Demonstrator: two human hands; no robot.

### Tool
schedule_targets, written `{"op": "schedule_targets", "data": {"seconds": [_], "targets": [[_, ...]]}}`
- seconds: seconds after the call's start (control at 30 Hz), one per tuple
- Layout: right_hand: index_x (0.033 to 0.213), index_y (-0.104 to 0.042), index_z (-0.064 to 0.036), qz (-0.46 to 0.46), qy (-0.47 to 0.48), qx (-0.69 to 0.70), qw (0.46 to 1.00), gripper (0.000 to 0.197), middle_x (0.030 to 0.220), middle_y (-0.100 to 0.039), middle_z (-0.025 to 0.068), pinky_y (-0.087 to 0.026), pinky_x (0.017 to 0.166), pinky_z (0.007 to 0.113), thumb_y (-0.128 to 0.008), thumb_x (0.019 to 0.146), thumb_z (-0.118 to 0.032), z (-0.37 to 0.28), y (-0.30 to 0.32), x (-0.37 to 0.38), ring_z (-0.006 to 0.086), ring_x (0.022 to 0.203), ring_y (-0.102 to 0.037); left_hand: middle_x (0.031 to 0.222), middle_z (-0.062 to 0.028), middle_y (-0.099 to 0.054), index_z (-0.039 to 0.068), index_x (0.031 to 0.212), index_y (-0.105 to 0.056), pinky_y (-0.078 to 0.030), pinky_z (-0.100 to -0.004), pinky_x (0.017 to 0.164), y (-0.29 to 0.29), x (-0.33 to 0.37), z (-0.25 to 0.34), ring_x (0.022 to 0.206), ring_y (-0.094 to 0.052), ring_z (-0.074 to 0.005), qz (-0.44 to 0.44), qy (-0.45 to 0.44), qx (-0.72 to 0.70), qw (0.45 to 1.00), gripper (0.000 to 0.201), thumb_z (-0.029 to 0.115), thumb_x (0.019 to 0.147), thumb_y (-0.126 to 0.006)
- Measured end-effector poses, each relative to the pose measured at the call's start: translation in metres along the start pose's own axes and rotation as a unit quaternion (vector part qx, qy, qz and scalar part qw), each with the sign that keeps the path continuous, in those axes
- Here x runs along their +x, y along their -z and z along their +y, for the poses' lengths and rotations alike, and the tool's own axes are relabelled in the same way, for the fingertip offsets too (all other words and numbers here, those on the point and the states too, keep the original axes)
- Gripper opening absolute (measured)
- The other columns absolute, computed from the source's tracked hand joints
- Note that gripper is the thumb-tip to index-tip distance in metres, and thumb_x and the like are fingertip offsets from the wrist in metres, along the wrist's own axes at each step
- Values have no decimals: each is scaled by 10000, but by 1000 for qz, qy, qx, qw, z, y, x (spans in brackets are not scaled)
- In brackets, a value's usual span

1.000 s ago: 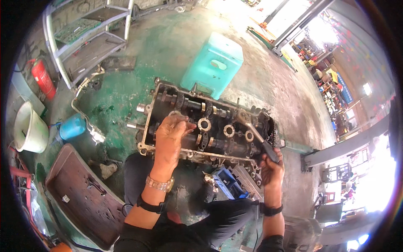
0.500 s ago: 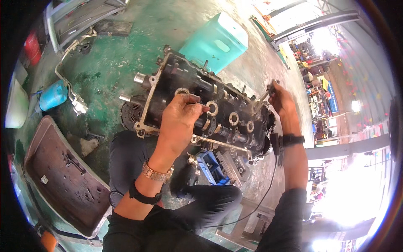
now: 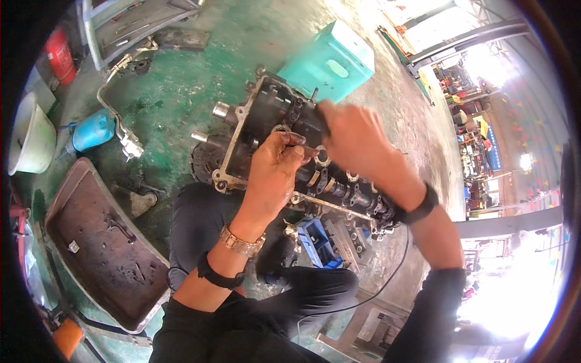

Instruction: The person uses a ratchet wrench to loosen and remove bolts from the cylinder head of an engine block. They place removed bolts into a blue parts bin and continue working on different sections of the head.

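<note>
A dark, oily engine cylinder head (image 3: 257,115) lies in front of my knees, with camshafts and round bores along its length. My left hand (image 3: 272,178) is over its near left half, thumb and fingertips pinched together; whatever they hold, if anything, is too small to make out. Across the middle of the part reaches my right hand (image 3: 360,136), smeared by motion. Its fingers are blurred and partly hidden, so any object in them cannot be told. Two metal pipe stubs (image 3: 221,110) stick out at the cylinder head's left end.
A turquoise box (image 3: 330,63) stands just behind the cylinder head. At left lies a brown tray (image 3: 91,242) with a few small metal pieces. A blue divided bin (image 3: 318,242) sits near my legs. A cable (image 3: 363,302) trails from my right wrist. Left are a blue container (image 3: 94,130) and white bucket (image 3: 33,136).
My right hand has swung from beyond the cylinder head's right end, where it held a small metal tool, to over its middle. My left hand stays pinched at the same spot. The view has shifted slightly.
</note>
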State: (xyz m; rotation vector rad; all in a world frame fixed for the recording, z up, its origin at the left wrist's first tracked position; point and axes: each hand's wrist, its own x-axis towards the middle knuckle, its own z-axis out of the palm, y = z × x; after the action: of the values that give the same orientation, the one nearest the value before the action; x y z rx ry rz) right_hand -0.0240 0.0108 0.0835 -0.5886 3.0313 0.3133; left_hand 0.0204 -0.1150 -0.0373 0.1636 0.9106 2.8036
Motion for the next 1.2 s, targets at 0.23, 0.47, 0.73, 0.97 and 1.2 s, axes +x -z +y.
{"op": "schedule_targets", "data": {"seconds": [0.23, 0.47, 0.73, 0.97, 1.2], "targets": [[937, -574, -44, 95, 40, 34, 994, 189, 1056, -634, 147, -508, 606, 418, -654, 766, -46, -41, -33, -107, 296, 741, -645, 1028, -111, -647, 4, 1079, -538, -516, -295, 882, 0, 1, 2, 985, -648, -176, 24, 23, 9, 999, 112, 11, 989, -470], [1028, -621, -10, 318, -64, 212, 922, 321, 1299, -560, 206, -569, 761, 344, -746, 735, 31, -20, -82, -199, 271, 1003, -667, 1032, -113, -667, 19, 1070, -548, -504, -306, 896, 1, 1, -1, 1002, -646, -175, 4, 4, 55, 998, 98, 55, 990, -505], [1324, -470, -144, 479, -178, 718, 472, 521, 1327, -570, 161, -578, 774, 329, -723, 869, -136, -4, -140, -226, 227, 1011, -643, 1097, -105, -640, 8, 1091, -578, -528, -364, 940, 4, 2, -2, 1033, -653, -229, -4, -1, 71, 997, 145, 71, 960, -582], [963, -651, 6, 461, -298, 790, 274, 94, 917, -695, 115, -569, 780, 315, -659, 872, -17, 74, -115, -218, 224, 843, -666, 1100, -96, -635, 0, 1117, -575, -516, -354, 965, 6, 1, -4, 1039, -646, -214, -14, 0, 69, 997, 170, 72, 963, -584], [919, -641, -70, 307, -407, 710, 486, 175, 800, -668, 45, -500, 597, 289, -700, 891, -233, 163, -63, -144, 159, 602, -570, 1086, -100, -653, -24, 1135, -559, -491, -301, 937, 4, -1, -4, 1012, -623, -161, -5, 2, 45, 999, 182, 52, 970, -559]]}}
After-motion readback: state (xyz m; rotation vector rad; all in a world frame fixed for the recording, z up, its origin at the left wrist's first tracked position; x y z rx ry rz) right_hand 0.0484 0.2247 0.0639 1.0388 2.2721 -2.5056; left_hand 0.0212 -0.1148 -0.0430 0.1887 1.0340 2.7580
